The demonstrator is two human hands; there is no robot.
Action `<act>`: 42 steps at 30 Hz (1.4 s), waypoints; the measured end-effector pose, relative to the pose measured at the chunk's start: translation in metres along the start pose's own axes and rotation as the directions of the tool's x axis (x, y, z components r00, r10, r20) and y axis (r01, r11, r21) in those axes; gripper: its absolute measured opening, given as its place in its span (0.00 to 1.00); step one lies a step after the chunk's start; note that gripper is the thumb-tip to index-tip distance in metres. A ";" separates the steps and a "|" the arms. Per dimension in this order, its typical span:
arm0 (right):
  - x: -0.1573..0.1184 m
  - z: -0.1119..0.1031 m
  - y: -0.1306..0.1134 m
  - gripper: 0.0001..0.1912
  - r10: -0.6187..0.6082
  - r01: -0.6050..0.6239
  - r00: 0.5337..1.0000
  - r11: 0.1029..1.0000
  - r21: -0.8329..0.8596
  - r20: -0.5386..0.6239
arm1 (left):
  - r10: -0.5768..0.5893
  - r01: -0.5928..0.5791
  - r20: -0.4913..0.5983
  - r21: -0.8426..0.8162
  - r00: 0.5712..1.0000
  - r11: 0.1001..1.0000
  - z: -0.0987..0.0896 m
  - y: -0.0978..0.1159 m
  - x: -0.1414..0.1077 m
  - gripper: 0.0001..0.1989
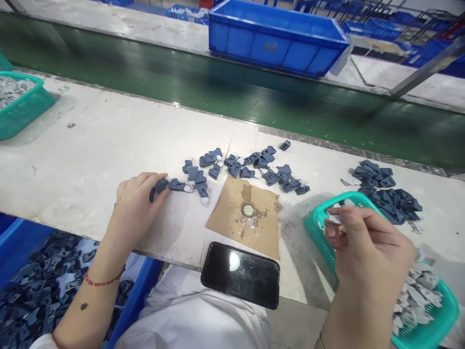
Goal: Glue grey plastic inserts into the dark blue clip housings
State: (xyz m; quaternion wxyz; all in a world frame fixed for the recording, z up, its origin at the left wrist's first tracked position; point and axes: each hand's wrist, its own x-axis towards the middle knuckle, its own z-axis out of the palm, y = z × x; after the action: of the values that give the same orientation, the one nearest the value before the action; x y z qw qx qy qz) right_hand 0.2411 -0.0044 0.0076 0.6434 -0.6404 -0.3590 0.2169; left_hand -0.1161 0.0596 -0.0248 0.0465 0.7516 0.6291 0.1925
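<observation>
My left hand [136, 203] rests at the left of the table with its fingers closed round dark blue plastic parts [160, 186]. Beside its fingertips lies a dark part with a white end [178, 184]. Over the green basket [450, 310] at the right, my right hand [366, 237] pinches a small whitish piece [333, 219]. Light grey pieces [417, 295] fill that basket. Between the hands, brown paper [227, 208] carries a small round metal-like disc [248, 210] amid wet stains. More dark parts [234, 168], some with white ends, are scattered behind the paper.
A black phone [241, 281] lies at the table's front edge. Two dark piles [394, 203] sit behind the basket. A blue bin [140, 286] of dark parts is at lower left, another green basket [27, 109] at far left. A large blue crate [272, 43] stands beyond the green belt [163, 77].
</observation>
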 end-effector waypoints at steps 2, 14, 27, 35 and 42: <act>-0.005 0.006 -0.001 0.18 0.017 -0.017 0.998 1.000 -0.010 0.066 | -0.015 0.008 -0.092 -0.077 0.996 0.997 -0.006 0.005 -0.001 0.15; -0.003 0.041 0.025 0.15 0.260 -0.396 0.778 0.910 0.124 0.571 | -0.116 0.412 0.398 -0.900 0.910 0.142 0.012 0.077 -0.030 0.14; -0.007 0.041 0.027 0.16 0.403 -0.582 0.642 0.810 0.072 0.652 | 0.055 0.371 0.392 -0.902 0.918 0.220 0.039 0.103 -0.034 0.11; -0.016 0.046 0.028 0.16 0.276 -0.292 0.828 0.955 -0.044 0.489 | 0.078 0.332 0.372 -0.890 0.925 0.313 0.035 0.101 -0.040 0.20; -0.024 0.048 0.035 0.17 0.095 0.046 0.890 0.954 -0.296 0.446 | 0.106 0.339 0.418 -0.839 0.902 0.426 0.033 0.103 -0.042 0.09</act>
State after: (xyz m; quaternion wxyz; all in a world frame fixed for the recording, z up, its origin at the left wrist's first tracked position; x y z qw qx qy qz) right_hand 0.1969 0.0130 -0.0345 0.4343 -0.6659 -0.5200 0.3124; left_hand -0.0147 0.0037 -0.0323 0.5826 0.5858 0.4562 0.3306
